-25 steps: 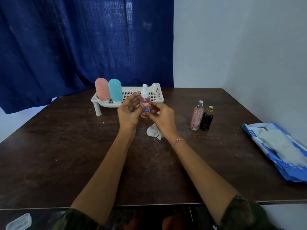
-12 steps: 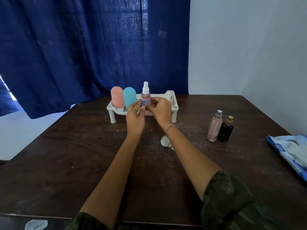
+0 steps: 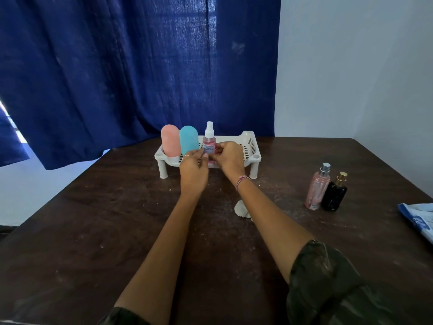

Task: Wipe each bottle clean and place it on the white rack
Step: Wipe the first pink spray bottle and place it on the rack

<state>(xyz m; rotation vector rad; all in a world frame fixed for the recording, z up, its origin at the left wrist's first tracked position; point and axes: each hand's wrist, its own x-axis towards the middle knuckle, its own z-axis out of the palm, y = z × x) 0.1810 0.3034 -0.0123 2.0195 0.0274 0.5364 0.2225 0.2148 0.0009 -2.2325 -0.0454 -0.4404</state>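
A small pink spray bottle (image 3: 209,139) with a white pump top stands upright over the white rack (image 3: 248,144) at the far middle of the table. My left hand (image 3: 193,170) and my right hand (image 3: 230,158) both pinch its lower body from either side. On the rack's left end stand a pink rounded bottle (image 3: 170,143) and a teal rounded bottle (image 3: 188,140). A crumpled white wipe (image 3: 241,209) lies on the table, partly hidden by my right forearm. A clear pink perfume bottle (image 3: 318,186) and a black bottle (image 3: 334,193) stand together at the right.
A blue and white wipes pack (image 3: 419,218) lies at the right edge of the dark wooden table (image 3: 93,231). A blue curtain (image 3: 140,66) hangs behind the rack, and a white wall stands at the right.
Both hands have carried the spray bottle away from me, from above the table's middle to the rack, beside the teal bottle. The wipe stays on the table.
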